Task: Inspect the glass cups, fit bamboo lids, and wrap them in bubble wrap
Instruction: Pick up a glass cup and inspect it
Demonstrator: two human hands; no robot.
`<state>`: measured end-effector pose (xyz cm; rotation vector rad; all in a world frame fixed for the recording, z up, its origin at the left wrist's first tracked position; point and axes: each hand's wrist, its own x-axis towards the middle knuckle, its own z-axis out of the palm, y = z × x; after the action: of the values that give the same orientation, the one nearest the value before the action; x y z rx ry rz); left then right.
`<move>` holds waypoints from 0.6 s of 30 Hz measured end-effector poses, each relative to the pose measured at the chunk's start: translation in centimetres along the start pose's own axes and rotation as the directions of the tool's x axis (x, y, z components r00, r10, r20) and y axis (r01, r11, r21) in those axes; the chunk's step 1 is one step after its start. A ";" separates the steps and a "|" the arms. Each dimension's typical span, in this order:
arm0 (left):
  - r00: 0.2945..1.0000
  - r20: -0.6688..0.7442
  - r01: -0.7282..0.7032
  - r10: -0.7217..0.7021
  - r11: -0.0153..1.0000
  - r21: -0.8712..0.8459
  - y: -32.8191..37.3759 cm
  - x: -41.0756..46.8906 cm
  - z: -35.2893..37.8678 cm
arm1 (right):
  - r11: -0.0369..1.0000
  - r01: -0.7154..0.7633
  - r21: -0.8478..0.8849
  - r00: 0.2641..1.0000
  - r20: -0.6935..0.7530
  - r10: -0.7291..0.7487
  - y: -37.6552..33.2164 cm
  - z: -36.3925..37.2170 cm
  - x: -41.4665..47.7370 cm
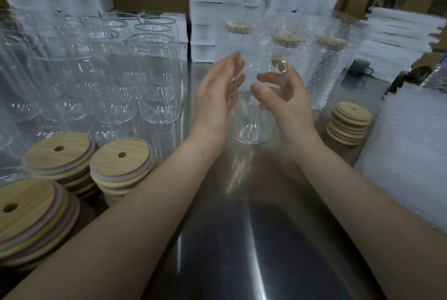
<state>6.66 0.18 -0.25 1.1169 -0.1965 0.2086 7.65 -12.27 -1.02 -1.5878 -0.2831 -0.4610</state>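
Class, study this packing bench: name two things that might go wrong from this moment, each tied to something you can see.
1. The cup is held only between the flat left hand and the curled fingers of the right hand; it might slip and hit the steel table.
2. The left forearm lies close to the lid stacks and the bare cups; a sideways move might knock them.

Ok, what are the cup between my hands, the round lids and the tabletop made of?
Cup: clear glass, see-through with sharp glints. Lids: pale matte bamboo or wood, grain visible. Tabletop: likely brushed stainless steel, grey with streaky reflections.
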 end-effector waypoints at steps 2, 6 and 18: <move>0.995 0.027 -0.102 0.100 0.992 0.074 -0.6 -0.4 -0.1 | 0.980 -0.123 0.157 0.990 -0.051 0.132 -0.2 0.3 0.3; 0.953 0.197 -0.287 0.232 0.899 0.331 -1.8 -1.1 -0.9 | 0.845 -0.313 0.434 0.933 -0.027 0.359 -0.2 -0.1 0.9; 0.908 0.361 -0.397 0.213 0.712 0.580 -2.8 -2.1 -0.1 | 0.474 -0.503 0.723 0.777 0.137 0.615 0.9 -0.2 0.7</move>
<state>5.36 -1.03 -3.28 1.8098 -0.5958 0.4489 8.62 -12.61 -1.50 -0.7480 0.1824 0.0884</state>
